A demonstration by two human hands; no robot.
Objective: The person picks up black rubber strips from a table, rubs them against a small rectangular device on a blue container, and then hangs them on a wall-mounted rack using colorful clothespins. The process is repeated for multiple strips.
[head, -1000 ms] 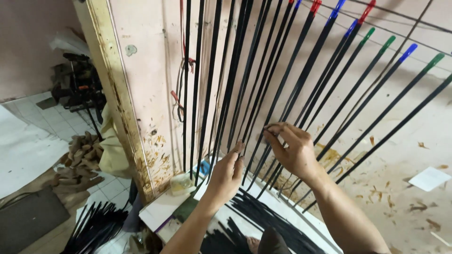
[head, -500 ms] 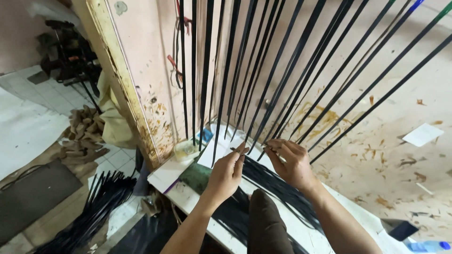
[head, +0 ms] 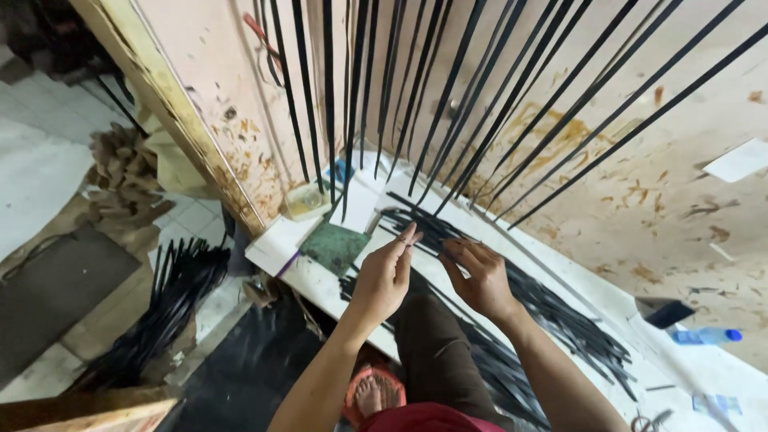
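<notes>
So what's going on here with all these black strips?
A person stands at a white workbench that carries a heap of thin black strips. The left hand and right hand are raised close together over the bench, pinching what looks like one thin strip between the fingertips. More long black strips hang against the stained wall above.

The light is soft and even, like daylight in a room. Nothing glares. The pink wall [head: 640,160] is bright, and the hanging black strips [head: 448,88] leave only faint, thin shadows on it. The floor [head: 48,304] at the lower left is darker. The middle is fairly sharp, so both hands [head: 436,272] show clearly. Toward the edges things look stretched and bent, and the strips seem to fan outward. The far corners are a little soft and smeary.
</notes>
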